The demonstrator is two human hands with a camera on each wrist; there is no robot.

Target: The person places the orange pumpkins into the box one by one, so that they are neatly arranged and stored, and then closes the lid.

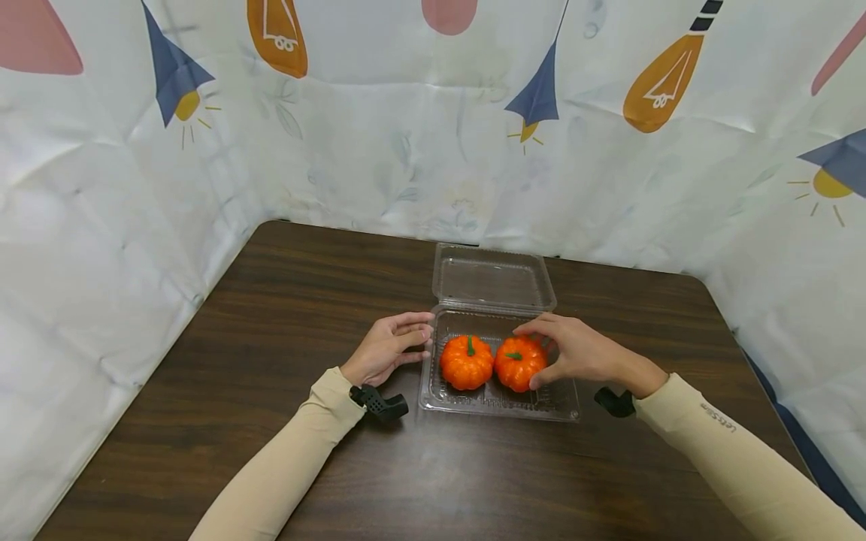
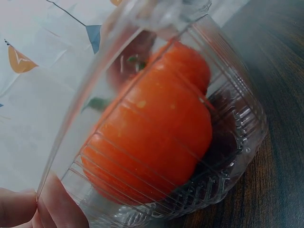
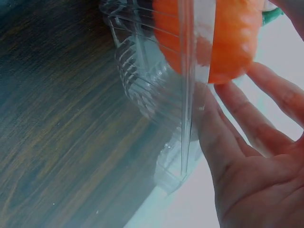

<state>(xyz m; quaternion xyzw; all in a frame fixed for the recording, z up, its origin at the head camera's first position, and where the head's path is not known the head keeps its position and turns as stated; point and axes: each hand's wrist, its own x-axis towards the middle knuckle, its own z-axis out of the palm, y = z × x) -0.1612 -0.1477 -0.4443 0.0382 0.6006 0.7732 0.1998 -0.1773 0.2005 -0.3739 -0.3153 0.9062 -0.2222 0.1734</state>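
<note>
A clear plastic clamshell container (image 1: 501,412) lies on the table with its lid (image 1: 494,278) folded back to the far side. Two small orange pumpkins with green stems sit in its base, a left pumpkin (image 1: 467,370) and a right pumpkin (image 1: 516,370), side by side. My left hand (image 1: 387,350) is at the container's left side; in the left wrist view its thumb and finger (image 2: 59,202) pinch the rim. Around the right pumpkin, my right hand (image 1: 583,352) holds thumb and fingers, with fingertips touching its skin in the right wrist view. The pumpkins' undersides are hidden.
The dark wooden table (image 1: 325,285) stretches out around the container. White patterned cloth (image 1: 379,150) hangs behind it and at both sides. A black wrist strap (image 1: 382,404) is on the left wrist, another strap (image 1: 614,403) on the right.
</note>
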